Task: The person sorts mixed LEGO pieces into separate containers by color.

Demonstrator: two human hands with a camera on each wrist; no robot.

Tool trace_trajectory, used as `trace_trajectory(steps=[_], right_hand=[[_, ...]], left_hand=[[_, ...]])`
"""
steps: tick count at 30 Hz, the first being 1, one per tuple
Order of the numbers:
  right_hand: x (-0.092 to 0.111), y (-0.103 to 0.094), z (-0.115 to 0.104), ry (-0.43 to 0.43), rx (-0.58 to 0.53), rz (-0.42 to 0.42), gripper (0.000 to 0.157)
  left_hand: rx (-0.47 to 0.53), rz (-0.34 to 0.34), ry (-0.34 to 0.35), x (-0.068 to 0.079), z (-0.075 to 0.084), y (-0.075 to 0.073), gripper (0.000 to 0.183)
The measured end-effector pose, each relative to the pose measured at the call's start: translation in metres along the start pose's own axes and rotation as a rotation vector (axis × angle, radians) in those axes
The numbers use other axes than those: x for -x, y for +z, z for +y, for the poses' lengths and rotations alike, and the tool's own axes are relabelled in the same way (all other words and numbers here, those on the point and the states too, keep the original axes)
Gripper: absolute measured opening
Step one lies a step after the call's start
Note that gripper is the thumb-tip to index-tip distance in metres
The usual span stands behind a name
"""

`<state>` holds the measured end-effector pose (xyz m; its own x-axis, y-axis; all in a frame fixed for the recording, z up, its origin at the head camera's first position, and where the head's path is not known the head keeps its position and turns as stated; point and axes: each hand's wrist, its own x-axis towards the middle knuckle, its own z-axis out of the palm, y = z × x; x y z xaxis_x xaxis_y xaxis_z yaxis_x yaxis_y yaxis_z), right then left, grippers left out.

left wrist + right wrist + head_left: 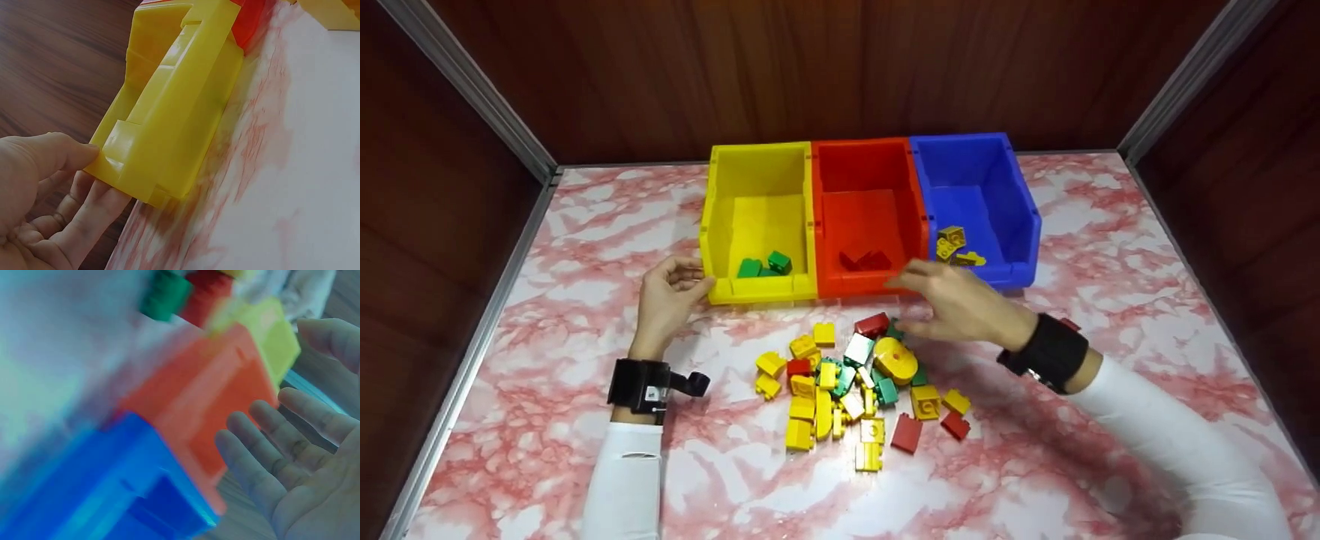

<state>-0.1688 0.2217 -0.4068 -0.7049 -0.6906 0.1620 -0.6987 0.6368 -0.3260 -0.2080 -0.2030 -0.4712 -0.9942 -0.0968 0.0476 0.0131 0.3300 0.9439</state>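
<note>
"bricks (851,406) like those, how would you handle them well?"

"one at a time, i'd say, clear of the front lips, with the yellow bin (757,290) steadied."

"and the hands?"

"left hand (666,304) pinches that bin's front corner between thumb and fingers. right hand (964,304) is empty, fingers loosely spread, by the red bin's (851,285) front edge."

"so the bricks are where?"

"in front of the bins, near the right thumb, farther from the left hand."

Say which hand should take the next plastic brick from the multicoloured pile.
Probably the right hand: it is open and empty near the pile; the left hand grips a front corner of the yellow plastic bin.
</note>
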Motion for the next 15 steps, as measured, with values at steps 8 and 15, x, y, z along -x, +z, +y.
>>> trace_trajectory(steps=[8,15], right_hand=[[0.013,0.032,0.013,0.123,-0.037,-0.110,0.050],[0.009,0.046,0.016,0.140,-0.031,-0.125,0.045]], left_hand=[[0.002,-0.005,0.017,0.001,0.001,0.000,0.031],[-0.009,-0.006,0.006,0.002,0.002,0.000,0.032]])
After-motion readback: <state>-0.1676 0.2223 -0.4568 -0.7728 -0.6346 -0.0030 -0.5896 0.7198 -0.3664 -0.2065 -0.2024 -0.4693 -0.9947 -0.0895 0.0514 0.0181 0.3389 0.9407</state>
